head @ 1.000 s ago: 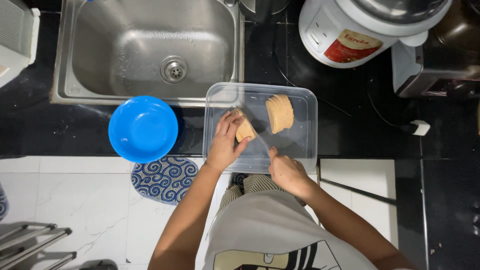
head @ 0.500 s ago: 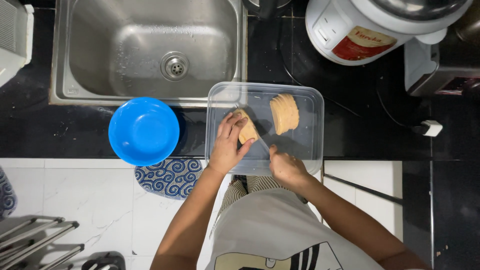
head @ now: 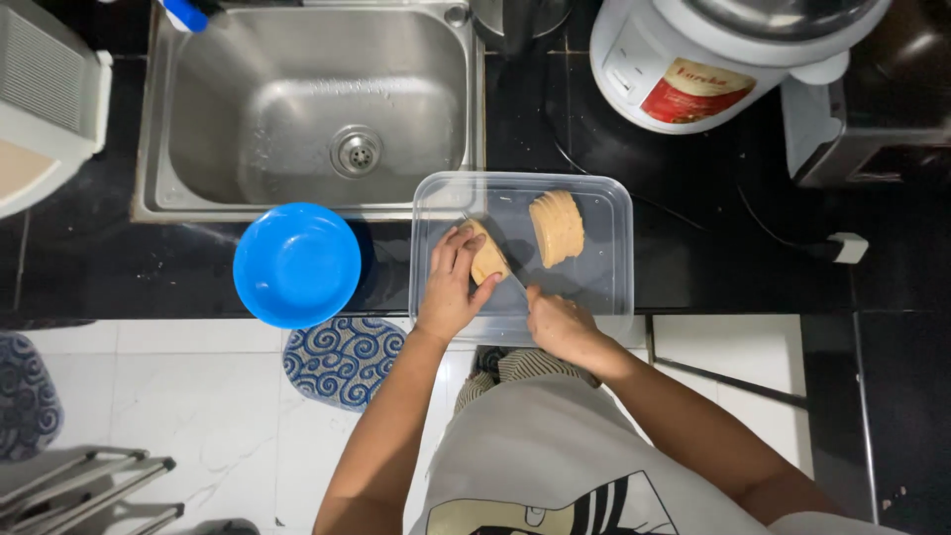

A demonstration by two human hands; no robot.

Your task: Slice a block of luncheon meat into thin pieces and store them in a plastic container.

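A clear plastic tray [head: 614,208] lies upside down on the black counter as a cutting surface. My left hand [head: 451,287] presses down on a tan block of food [head: 487,260] on the tray. My right hand [head: 557,322] grips a knife [head: 510,269] whose blade runs up against the block's right side. A fanned stack of cut tan slices [head: 557,228] lies on the tray's far right part, apart from the block.
A blue plastic bowl [head: 296,265] sits left of the tray. A steel sink [head: 317,104] is behind it. A white rice cooker [head: 713,59] stands at the back right, its plug [head: 847,248] on the counter. A patterned mat [head: 342,359] lies on the white floor.
The view has shifted slightly. Both hands stay on the block and knife; the left hand's fingers have moved a little along the block.
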